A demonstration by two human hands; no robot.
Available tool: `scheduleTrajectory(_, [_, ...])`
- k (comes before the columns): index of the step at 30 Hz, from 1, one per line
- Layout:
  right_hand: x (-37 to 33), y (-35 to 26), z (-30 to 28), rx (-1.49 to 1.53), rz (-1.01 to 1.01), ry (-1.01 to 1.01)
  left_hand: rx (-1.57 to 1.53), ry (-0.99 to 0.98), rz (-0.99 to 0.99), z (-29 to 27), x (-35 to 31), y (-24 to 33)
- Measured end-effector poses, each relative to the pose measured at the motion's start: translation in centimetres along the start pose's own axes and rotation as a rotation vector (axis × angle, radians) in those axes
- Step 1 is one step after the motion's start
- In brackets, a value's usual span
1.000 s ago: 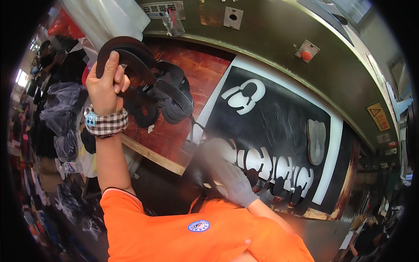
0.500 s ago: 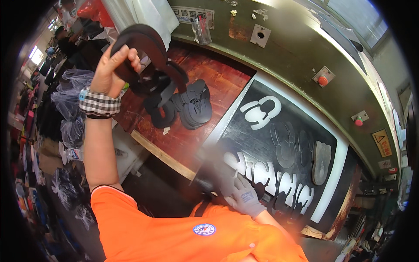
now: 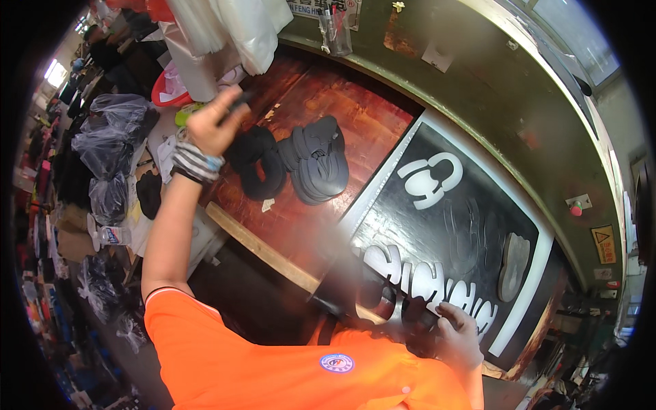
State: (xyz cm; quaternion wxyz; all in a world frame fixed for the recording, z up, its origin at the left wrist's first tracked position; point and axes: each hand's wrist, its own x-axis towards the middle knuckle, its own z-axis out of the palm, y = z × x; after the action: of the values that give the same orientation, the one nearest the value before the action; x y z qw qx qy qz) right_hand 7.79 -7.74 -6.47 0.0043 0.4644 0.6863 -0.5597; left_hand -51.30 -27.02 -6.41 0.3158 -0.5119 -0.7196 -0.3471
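My bare left hand, with a checked band at its wrist, is raised over the wooden board. Its fingers are bent around a small dark shape, too blurred to name. Below it on the board lie dark U-shaped pieces, and beside them a fanned stack of grey U-shaped pieces. My gloved right hand is at the near edge of the black cutting board, next to a row of white cut shapes. Its fingers are partly bent, and motion blur hides whether they grip anything.
A green machine body with a red button runs along the far side. A white U-shaped outline and a grey sole-shaped piece lie on the black board. Plastic bags hang at the upper left.
The dark U-shaped piece held up by my left hand no longer shows there, and that hand is lower. My right hand has moved right along the near edge. The view has shifted slightly.
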Motion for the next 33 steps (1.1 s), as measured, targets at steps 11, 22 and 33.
scheduleTrajectory(11, [1.4,4.7,-4.6,-0.118,-0.076,0.297,0.073,-0.641,0.11,2.3,-13.3,3.4])
scheduleTrajectory(22, [4.0,14.9,-15.4,-0.945,0.116,1.058,-0.614,-0.617,0.218,8.3,-12.8,32.1])
scheduleTrajectory(33, [10.5,13.1,-15.5,-0.739,-0.241,1.016,-0.214,-0.886,0.219,22.7,-8.4,43.8])
